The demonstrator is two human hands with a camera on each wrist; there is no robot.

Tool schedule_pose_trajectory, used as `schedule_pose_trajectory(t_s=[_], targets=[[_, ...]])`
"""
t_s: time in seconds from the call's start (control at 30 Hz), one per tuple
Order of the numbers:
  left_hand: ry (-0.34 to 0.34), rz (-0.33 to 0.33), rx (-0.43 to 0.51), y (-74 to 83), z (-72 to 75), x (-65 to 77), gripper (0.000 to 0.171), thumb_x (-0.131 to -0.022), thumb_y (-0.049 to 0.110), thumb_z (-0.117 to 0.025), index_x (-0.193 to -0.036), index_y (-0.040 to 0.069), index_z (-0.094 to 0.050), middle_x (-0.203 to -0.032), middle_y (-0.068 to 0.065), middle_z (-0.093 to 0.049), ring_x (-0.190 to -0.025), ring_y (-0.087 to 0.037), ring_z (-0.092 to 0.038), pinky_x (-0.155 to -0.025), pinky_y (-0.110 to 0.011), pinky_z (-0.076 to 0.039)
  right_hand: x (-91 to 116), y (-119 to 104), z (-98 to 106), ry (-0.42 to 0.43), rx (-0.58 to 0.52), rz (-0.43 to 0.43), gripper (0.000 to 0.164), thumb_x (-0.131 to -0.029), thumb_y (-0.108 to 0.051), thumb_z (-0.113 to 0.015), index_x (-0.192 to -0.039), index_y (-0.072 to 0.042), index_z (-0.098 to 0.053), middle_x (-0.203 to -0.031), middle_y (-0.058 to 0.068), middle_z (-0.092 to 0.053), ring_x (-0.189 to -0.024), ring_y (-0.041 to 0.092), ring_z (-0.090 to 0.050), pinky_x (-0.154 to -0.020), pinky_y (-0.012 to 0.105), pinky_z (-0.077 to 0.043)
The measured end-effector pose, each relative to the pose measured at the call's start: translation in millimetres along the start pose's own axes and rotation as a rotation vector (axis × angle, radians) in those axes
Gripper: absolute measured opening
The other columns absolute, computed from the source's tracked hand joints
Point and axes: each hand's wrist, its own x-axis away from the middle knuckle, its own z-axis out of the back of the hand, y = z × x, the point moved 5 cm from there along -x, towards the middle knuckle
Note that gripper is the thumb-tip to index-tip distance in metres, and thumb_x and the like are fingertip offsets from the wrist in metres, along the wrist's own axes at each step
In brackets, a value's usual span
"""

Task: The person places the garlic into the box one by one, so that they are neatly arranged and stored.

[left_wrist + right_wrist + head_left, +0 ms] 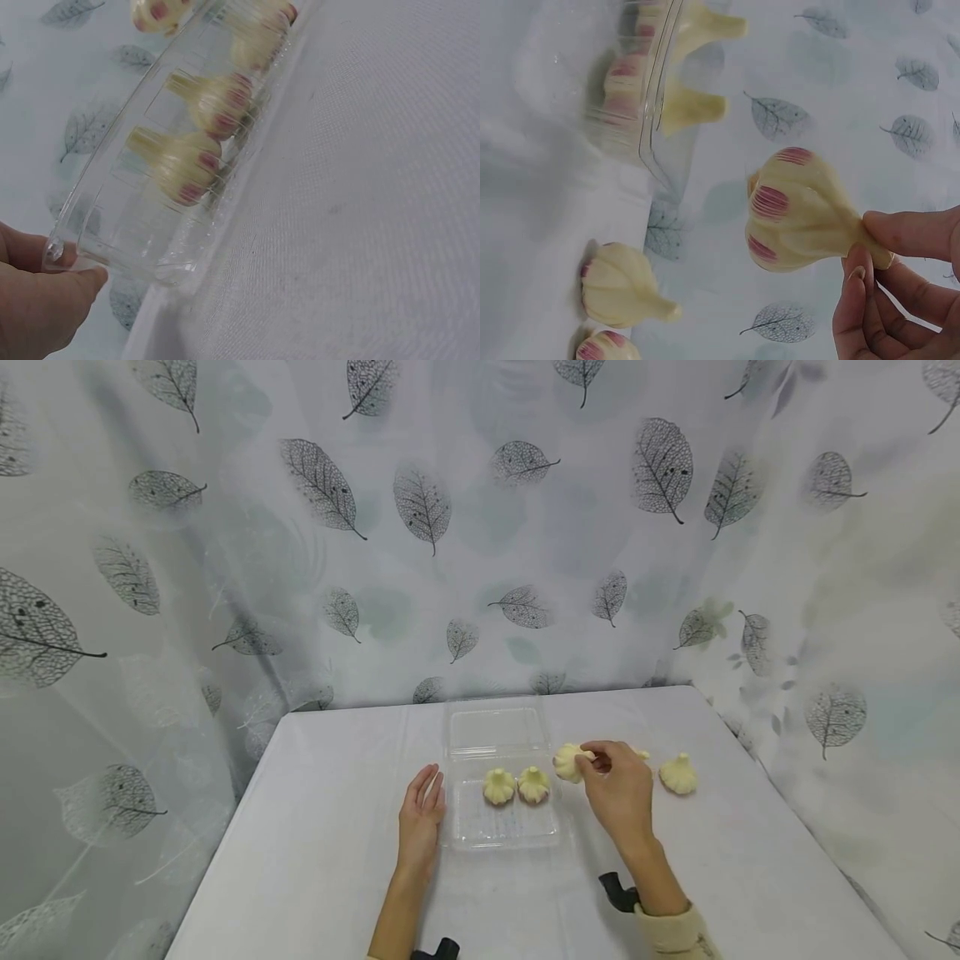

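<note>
My right hand (621, 785) pinches a garlic bulb (795, 217) by its stem, between thumb and fingertips. The bulb is pale yellow with pink streaks and hangs just right of a clear plastic box (501, 842). Inside that box, two more garlic bulbs (498, 786) stand side by side, stems up. At the box's left side is my left hand (420, 821); the left wrist view shows its thumb (86, 283) and a finger gripping the rim at a corner.
The box's hinged lid (498, 731) lies open toward the back. On the white-covered table (322, 860), a loose garlic bulb (678, 774) sits at the right, with another partly hidden behind the right hand. A leaf-printed curtain (480, 527) hangs behind the table and along both sides.
</note>
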Motion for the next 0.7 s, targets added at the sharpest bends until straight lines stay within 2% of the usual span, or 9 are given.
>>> schedule_pose_trajectory(t_s=[0.37,0.7], targets=[[0.001,0.001,-0.021,-0.1,0.3,-0.9,0.060,-0.101,-0.018,-0.045,-0.158,-0.002,-0.033,-0.166,-0.019,-0.031,-0.155,-0.033,-0.030,-0.122,-0.031,-0.035,1.8,-11.5,-15.4,-0.047,-0.053,0.049,0.016,-0.086,-0.003,-0.084,-0.101,-0.004,-0.078,-0.092,0.007,-0.072,-0.076,0.017,-0.066,-0.067,0.034,-0.060],[-0.001,-0.005,0.009,0.2,1.7,-0.7,0.064,-0.098,-0.023,-0.042,-0.157,-0.002,-0.033,-0.167,-0.019,-0.030,-0.156,-0.034,-0.029,-0.123,-0.031,-0.034,4.4,-31.7,-36.8,-0.115,-0.120,0.151,0.019,-0.083,-0.005,-0.088,-0.100,-0.006,-0.078,-0.091,0.004,-0.072,-0.075,0.015,-0.066,-0.066,0.035,-0.061]])
